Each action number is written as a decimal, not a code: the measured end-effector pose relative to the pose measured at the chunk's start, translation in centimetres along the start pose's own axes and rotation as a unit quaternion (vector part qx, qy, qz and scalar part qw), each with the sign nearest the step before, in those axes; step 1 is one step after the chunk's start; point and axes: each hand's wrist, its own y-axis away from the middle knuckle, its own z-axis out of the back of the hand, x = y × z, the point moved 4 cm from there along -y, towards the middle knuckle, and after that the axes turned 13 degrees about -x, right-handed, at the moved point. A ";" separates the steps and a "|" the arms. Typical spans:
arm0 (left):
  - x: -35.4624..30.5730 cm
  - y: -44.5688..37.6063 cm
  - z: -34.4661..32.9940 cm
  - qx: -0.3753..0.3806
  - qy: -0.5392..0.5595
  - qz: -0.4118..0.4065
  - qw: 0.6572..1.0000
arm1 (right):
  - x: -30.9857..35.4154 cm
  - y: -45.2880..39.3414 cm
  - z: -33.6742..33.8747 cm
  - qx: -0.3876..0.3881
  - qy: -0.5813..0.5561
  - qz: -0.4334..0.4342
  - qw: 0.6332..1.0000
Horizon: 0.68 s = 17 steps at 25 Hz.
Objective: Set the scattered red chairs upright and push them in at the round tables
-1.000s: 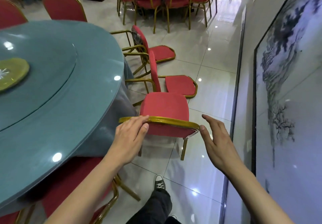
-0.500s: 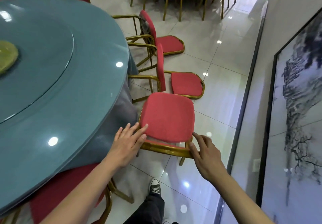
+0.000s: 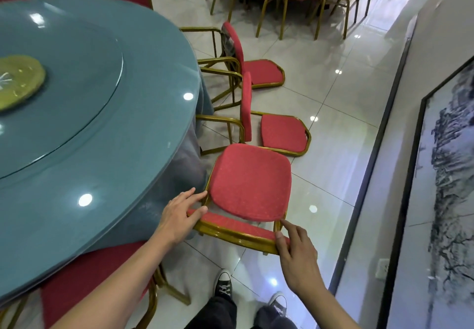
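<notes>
Red padded gold-framed chair (image 3: 250,181) stands upright at the round teal surface (image 3: 77,128). Left hand (image 3: 179,213) and right hand (image 3: 295,251) both grip its backrest; two tipped red chairs (image 3: 279,132) lie at twelve o'clock.

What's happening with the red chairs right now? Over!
Both hands, left hand and right hand, grip the upright chair backrest. Two tipped chairs lie beyond it, beside the round table.

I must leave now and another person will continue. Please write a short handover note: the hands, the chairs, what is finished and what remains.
Left hand and right hand each grip an end of the backrest of the upright chair beside the round table. Its seat is not yet under the table.
Two fallen chairs lie on the floor behind it: the nearer one and the farther one.
Done: this chair stands upright.
Left: push it in, then lift and push in both fallen chairs.
</notes>
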 end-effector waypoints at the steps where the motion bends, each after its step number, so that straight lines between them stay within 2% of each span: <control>1: -0.3 0.2 0.0 -0.006 0.004 0.005 1.000 | 0.0 0.1 0.0 0.003 0.003 0.001 1.000; 5: -1.1 1.5 0.0 -0.033 0.001 0.028 0.999 | -0.5 0.2 0.1 0.008 0.010 0.011 1.000; 10: -0.8 5.5 -0.6 -0.086 0.001 0.073 0.994 | -2.1 0.1 0.5 0.052 0.017 0.025 0.998; 14: -0.2 9.9 -1.7 -0.118 0.008 0.120 0.986 | -4.4 0.4 0.1 0.085 0.078 0.097 0.989; 17: -0.7 13.3 -2.5 -0.146 0.019 0.146 0.978 | -5.3 0.8 0.3 0.108 0.047 0.118 0.986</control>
